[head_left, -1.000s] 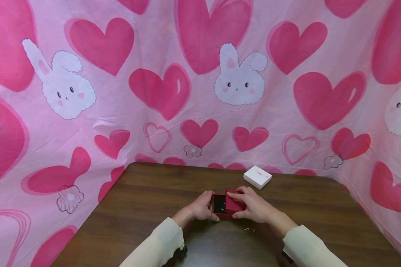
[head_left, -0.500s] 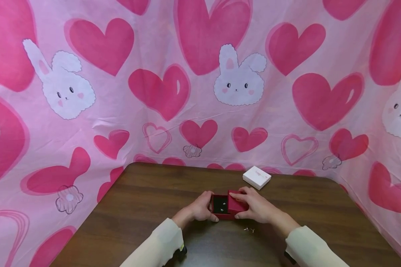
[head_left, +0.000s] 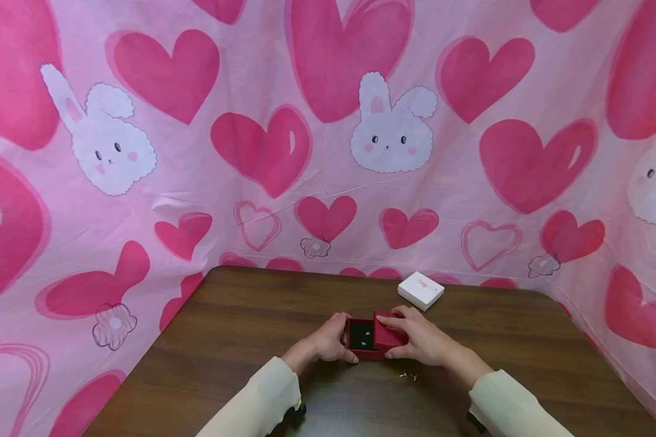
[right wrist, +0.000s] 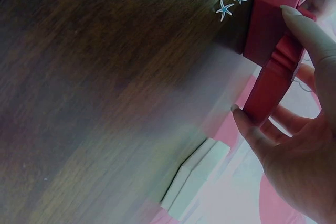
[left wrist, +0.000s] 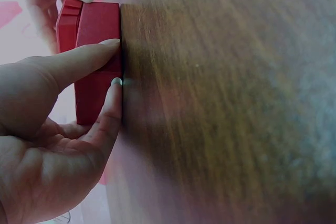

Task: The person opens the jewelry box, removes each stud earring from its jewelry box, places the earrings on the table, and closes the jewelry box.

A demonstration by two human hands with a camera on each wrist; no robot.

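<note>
A small red jewelry box (head_left: 369, 355) sits on the table, partly uncovered, with a black insert (head_left: 355, 341) showing. On the insert are two small silvery star-shaped earrings (head_left: 363, 343). My left hand (head_left: 327, 341) grips the box base from the left; its thumb and a finger lie along the red side (left wrist: 98, 18) in the left wrist view. My right hand (head_left: 420, 340) holds the red lid (head_left: 387, 335) between thumb and fingers, shifted right and overlapping the base. Two loose starfish-shaped earrings (right wrist: 224, 9) lie on the tabletop in front of the box.
A white box (head_left: 421, 291) with faint pink lettering rests near the back of the brown wooden table (head_left: 262, 303). Behind and beside the table hangs a pink cloth (head_left: 328, 176) printed with hearts and rabbits.
The lid, in my right hand, has slid a little to the right, baring more of the black insert and both star earrings. My left hand stays in place on the base.
</note>
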